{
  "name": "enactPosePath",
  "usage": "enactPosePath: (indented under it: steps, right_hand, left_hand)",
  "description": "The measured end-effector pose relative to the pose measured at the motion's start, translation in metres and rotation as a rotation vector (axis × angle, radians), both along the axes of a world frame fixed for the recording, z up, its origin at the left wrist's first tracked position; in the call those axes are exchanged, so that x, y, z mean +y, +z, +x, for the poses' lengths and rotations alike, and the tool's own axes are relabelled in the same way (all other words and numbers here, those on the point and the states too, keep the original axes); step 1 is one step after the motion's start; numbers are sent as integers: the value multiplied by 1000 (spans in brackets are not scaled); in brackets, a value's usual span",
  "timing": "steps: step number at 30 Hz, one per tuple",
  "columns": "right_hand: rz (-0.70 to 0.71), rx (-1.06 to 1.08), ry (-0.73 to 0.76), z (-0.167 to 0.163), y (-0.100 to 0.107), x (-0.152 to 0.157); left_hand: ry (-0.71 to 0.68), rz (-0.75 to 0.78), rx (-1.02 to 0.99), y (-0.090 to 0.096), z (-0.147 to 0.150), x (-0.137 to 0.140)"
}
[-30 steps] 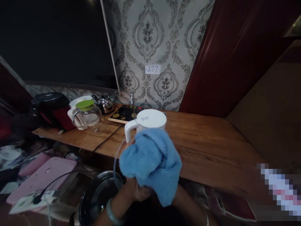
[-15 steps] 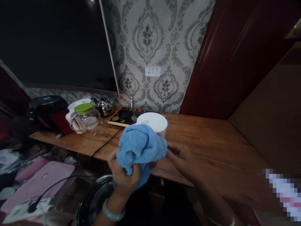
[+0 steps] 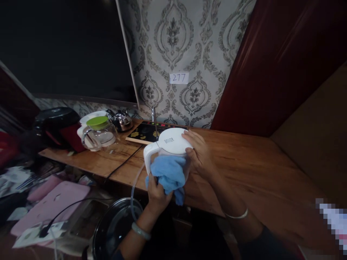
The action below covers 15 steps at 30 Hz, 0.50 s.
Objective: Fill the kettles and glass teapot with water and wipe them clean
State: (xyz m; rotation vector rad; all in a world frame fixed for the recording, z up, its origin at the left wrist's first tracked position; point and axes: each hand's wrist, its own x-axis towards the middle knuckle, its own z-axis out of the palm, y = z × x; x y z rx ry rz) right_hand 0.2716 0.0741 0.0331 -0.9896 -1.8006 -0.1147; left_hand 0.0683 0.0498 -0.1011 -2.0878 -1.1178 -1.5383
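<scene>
Soft blue cloth (image 3: 168,171), smooth white kettle (image 3: 173,140) at mid-frame.
Our left hand (image 3: 157,196) grips the bunched cloth, likely light and limp, at the kettle's front; our right hand (image 3: 199,151) clasps the lid's right edge. The kettle looks stiff and probably slippery, so its handle (image 3: 147,156), left of centre, seems our surest hold; the cooktop (image 3: 142,131) lies beyond.

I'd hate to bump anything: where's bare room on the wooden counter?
The widest bare wooden counter lies right of the right hand, up to the dark red panel. A narrower patch, crossed by a black cord, lies between the green-lidded glass jug and white-lidded jug. Crowded: left, around the chrome kettle.
</scene>
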Motion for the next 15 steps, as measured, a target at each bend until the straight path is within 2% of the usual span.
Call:
enactPosePath:
  steps: [2,4,7,9,11,12,13,15]
  right_hand:
    - [20,12,-12,-1,-1,0]
    - [30,18,-12,-2,-1,1]
    - [23,19,-4,-2,-1,2]
    - [22,17,0,-2,-1,3]
    - [27,20,0,-2,-2,3]
    - [29,23,-1,-2,-2,3]
    - [28,27,-4,-2,-2,2]
    - [19,35,-9,-3,-1,2]
  left_hand:
    - [4,-33,32,2,-6,-6]
    - [-18,-132,56,7,-8,-14]
    - [-81,-456,64,17,-8,-26]
    - [-207,-773,22,24,-8,-32]
    - [-434,-1056,-67,32,-10,-38]
    - [-550,-1135,-120,38,-13,-41]
    - [-632,-1152,-172,44,-16,-45]
    - [-634,-1011,-254,60,-24,-51]
